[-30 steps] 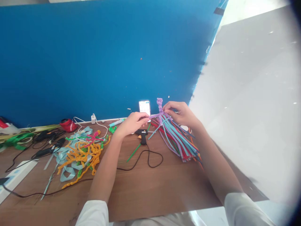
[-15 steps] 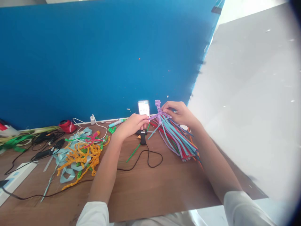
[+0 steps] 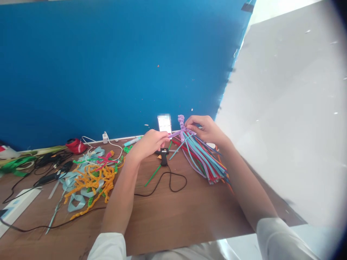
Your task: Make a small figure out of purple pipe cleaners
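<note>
Between my hands stretches a purple pipe cleaner (image 3: 174, 134), part of a twisted purple piece (image 3: 181, 122) whose coiled top stands up. My left hand (image 3: 155, 141) pinches one end of it. The fingers of my right hand (image 3: 202, 128) are closed on the purple piece near its crossing strands. Below and to the right fans a bundle of pipe cleaners (image 3: 207, 162) in blue, red, purple and other colours, lying on the table. A black glue gun (image 3: 163, 157) with a cord lies under my left hand. Behind it a phone (image 3: 165, 123) leans upright against the blue panel.
Orange twisted pipe cleaners (image 3: 94, 180) and light blue ribbon (image 3: 77, 202) lie tangled on the left of the brown table (image 3: 168, 224). A white power strip (image 3: 17, 209), a white charger (image 3: 105, 137) and a red roll (image 3: 76, 146) are there too. A blue panel (image 3: 108, 72) stands behind.
Both hands keep their grips on the purple pipe cleaner and have barely moved. The whole view has shifted slightly.
</note>
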Tool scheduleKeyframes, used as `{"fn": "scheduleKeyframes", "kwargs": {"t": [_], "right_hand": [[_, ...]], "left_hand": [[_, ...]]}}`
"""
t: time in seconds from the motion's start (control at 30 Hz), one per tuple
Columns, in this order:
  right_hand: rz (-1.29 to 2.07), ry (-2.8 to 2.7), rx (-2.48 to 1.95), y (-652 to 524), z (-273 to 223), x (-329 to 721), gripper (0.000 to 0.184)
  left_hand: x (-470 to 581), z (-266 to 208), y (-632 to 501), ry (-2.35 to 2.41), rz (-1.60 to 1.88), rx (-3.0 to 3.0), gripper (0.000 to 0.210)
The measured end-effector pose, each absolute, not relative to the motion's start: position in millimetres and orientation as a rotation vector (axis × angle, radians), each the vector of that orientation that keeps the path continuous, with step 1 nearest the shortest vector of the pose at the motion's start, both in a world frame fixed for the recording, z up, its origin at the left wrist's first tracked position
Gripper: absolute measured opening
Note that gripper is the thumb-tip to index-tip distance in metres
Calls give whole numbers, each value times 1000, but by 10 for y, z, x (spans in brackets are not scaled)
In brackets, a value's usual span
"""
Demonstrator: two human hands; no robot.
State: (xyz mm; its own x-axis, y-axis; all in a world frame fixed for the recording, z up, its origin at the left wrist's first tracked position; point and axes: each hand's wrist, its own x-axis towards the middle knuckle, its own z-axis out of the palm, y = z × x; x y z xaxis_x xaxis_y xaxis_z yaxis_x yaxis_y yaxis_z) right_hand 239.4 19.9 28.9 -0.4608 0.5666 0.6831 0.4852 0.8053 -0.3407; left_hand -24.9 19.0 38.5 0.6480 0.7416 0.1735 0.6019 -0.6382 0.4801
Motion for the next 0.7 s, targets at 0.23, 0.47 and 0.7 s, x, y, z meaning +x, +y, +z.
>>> {"fn": "scheduleKeyframes", "kwargs": {"t": [0.23,0.47,0.7], "right_hand": [[114,-2136,-794,205,284,2418,19],[111,-2169,-803,213,275,2395,18],[131,-2156,-793,185,288,2393,18]], "left_hand": [[-254,387,172,1005,491,2320,22],[-304,383,207,971,417,2466,18],[-304,369,217,974,399,2530,19]]}}
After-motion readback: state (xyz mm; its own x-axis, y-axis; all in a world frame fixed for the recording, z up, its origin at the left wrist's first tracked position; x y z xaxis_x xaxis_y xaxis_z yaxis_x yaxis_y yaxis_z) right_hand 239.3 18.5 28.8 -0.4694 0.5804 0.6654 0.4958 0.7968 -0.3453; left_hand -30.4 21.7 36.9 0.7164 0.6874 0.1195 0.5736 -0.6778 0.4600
